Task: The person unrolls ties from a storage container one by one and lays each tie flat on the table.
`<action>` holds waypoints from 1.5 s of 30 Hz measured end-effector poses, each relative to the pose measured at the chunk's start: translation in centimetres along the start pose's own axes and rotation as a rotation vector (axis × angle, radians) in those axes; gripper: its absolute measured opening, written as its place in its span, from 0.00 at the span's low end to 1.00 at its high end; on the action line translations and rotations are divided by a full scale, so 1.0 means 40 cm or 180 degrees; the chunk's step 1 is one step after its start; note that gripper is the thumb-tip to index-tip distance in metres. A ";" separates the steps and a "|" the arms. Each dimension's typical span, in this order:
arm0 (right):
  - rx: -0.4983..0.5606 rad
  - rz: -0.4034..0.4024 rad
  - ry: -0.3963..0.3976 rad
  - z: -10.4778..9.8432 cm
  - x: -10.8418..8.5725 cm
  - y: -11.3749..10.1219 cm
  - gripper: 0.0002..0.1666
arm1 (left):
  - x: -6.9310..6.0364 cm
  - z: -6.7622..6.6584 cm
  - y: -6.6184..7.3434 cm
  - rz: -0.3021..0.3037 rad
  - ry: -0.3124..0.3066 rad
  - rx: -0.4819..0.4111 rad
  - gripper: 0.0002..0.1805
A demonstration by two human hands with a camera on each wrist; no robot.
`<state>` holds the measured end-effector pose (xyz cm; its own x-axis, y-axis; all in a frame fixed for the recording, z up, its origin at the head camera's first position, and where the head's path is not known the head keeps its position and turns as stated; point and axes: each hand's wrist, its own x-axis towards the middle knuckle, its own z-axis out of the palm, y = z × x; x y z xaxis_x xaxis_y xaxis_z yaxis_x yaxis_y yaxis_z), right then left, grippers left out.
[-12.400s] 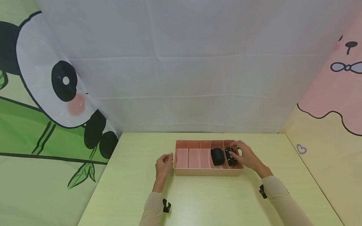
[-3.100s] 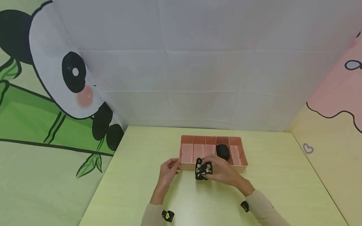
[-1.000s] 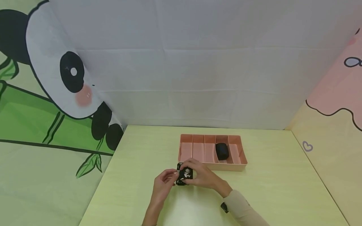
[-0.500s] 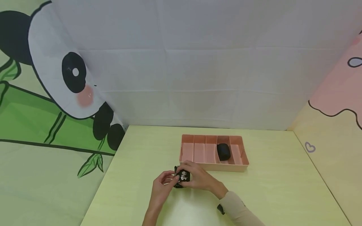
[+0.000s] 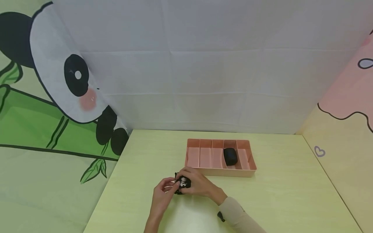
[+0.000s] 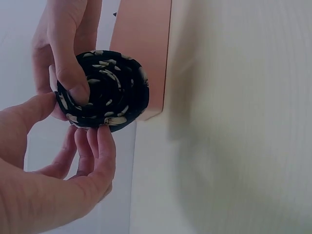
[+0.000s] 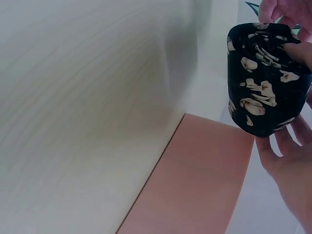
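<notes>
A rolled-up black cloth point(image 5: 184, 183) with a cream floral print is held above the table, in front of the box. My right hand point(image 5: 201, 183) grips it from the right; its thumb and fingers wrap around the roll's outer side. From the left, my left hand point(image 5: 161, 198) pinches the edge of the roll between thumb and fingertips. In the left wrist view the spiral end of the floral cloth point(image 6: 117, 92) faces the camera. The right wrist view shows the printed side of the roll point(image 7: 265, 92), with both hands touching it.
A pink box point(image 5: 230, 172) with several compartments stands just behind the hands on the pale yellow table point(image 5: 279, 194). One compartment, second from the right, holds a plain black roll point(image 5: 230, 156). A white backdrop point(image 5: 209, 81) rises behind the table, with printed curtains at both sides.
Over the last seconds my right hand lifted the floral cloth from the rightmost compartment and brought it left. My left hand took hold of it too, and both have since drifted slightly left.
</notes>
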<state>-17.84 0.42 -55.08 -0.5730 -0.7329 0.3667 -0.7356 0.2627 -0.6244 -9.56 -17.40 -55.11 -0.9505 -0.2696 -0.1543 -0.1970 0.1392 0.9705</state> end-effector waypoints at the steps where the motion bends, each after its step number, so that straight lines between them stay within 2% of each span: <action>1: -0.0010 0.0008 0.0007 0.004 0.002 0.001 0.24 | 0.002 -0.002 -0.004 -0.0010 0.0004 0.0028 0.21; 5: -0.0113 0.0016 0.0029 0.021 0.009 0.006 0.23 | 0.008 -0.009 -0.014 -0.0016 0.0014 0.0106 0.20; 9: -0.0174 -0.0004 0.0039 0.035 0.017 0.010 0.23 | 0.008 -0.017 -0.019 -0.0029 0.0032 0.0063 0.20; 18: -0.0388 0.0151 -0.0061 0.055 0.034 0.004 0.23 | 0.008 -0.034 -0.028 0.0053 0.0104 0.0084 0.20; 31: -0.0628 0.0072 -0.0118 0.083 0.064 0.000 0.23 | 0.016 -0.047 -0.049 -0.0022 0.0257 0.0148 0.19; 45: -0.1045 0.0283 -0.0436 0.107 0.091 -0.002 0.26 | 0.027 -0.056 -0.073 -0.0024 0.0400 0.0267 0.17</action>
<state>-18.29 -4.96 -56.66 -0.6027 -0.7695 0.2113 -0.7745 0.5005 -0.3868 -9.47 -20.22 -57.71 -0.9124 -0.3875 -0.1320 -0.2285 0.2145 0.9496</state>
